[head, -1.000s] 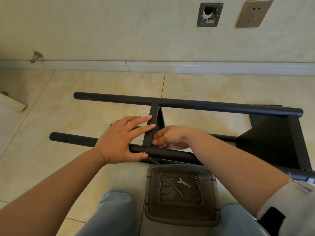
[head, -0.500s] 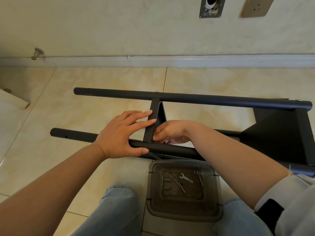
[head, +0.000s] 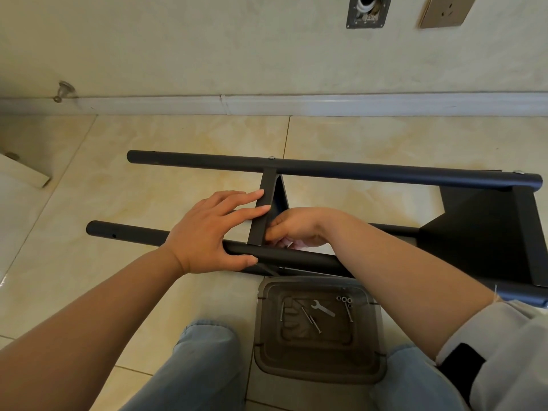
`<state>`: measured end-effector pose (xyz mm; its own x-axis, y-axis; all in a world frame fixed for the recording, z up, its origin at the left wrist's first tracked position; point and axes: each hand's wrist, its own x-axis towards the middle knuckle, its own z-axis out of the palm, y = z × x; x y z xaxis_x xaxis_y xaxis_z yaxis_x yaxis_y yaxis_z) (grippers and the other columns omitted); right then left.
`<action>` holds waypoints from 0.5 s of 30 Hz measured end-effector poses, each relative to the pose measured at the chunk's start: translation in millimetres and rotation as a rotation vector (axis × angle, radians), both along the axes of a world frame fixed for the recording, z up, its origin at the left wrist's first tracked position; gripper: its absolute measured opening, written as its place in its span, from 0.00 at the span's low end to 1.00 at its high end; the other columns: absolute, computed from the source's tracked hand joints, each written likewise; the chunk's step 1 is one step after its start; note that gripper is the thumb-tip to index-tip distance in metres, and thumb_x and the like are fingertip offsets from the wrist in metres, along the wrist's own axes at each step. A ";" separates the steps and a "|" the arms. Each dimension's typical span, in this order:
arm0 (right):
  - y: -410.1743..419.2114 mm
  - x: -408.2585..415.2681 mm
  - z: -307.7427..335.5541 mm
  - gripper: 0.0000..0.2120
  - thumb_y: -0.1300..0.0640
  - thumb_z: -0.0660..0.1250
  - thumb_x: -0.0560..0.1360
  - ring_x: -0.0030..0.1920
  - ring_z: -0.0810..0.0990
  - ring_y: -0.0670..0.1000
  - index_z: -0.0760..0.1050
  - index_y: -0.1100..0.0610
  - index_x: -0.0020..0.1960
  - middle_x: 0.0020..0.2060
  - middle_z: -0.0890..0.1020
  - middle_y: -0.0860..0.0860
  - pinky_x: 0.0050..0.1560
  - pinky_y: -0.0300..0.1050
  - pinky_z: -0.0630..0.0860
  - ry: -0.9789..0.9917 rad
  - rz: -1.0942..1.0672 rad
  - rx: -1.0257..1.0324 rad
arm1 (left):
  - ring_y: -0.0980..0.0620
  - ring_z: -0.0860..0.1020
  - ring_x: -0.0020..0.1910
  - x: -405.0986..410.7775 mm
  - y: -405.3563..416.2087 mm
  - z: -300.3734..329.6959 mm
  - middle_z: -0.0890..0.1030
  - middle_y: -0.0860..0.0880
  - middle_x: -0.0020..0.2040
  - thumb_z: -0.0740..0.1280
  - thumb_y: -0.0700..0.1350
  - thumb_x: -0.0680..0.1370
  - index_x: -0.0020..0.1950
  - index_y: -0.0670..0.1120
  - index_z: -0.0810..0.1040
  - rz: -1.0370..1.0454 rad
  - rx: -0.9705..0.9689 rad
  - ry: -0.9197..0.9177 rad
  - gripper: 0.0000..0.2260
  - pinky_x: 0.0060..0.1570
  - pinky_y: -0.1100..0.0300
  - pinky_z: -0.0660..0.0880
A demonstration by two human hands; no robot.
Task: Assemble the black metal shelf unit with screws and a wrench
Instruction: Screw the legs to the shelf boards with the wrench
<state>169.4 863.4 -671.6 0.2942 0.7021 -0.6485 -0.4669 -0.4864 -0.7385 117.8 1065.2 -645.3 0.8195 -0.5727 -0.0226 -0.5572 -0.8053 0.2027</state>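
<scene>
Black metal shelf unit on its side on the tiled floor, judged rigid, slick-painted, best gripped by its tubes; left hand flat-fingered against the crossbar, thumb under the near tube; right hand curled behind, grasp unclear.

Beige marbled floor tiles are stretching ahead of me, meeting a white baseboard at twelve o'clock. Above it, a pale wall is carrying an open junction box and a gold socket plate at one o'clock. Soft light is reflecting off the floor.
</scene>
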 end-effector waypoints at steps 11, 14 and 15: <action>-1.1 2.7 -2.4 0.06 0.63 0.60 0.79 0.46 0.80 0.48 0.75 0.57 0.50 0.44 0.81 0.52 0.51 0.43 0.76 0.066 -0.019 0.041 | 0.48 0.64 0.68 0.4 0.6 -0.5 0.62 0.54 0.74 0.60 0.69 0.68 0.72 0.59 0.59 -0.001 -0.001 0.002 0.35 0.61 0.46 0.71; -1.1 2.5 -2.2 0.06 0.62 0.59 0.79 0.44 0.79 0.48 0.75 0.57 0.51 0.43 0.80 0.52 0.50 0.42 0.76 0.055 -0.006 0.027 | 0.48 0.64 0.68 0.4 0.7 -0.6 0.63 0.54 0.74 0.61 0.69 0.68 0.72 0.59 0.60 -0.001 -0.007 -0.001 0.35 0.60 0.45 0.71; -1.2 2.8 -2.3 0.06 0.62 0.59 0.79 0.44 0.79 0.48 0.75 0.58 0.51 0.43 0.80 0.52 0.50 0.43 0.75 0.051 -0.001 0.025 | 0.48 0.64 0.68 0.4 0.7 -0.5 0.63 0.54 0.74 0.61 0.69 0.68 0.72 0.58 0.60 -0.002 -0.007 -0.002 0.35 0.60 0.45 0.71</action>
<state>172.2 862.2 -673.9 0.2618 0.7178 -0.6451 -0.5048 -0.4679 -0.7255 118.2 1065.9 -645.8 0.8184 -0.5744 -0.0175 -0.5591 -0.8028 0.2072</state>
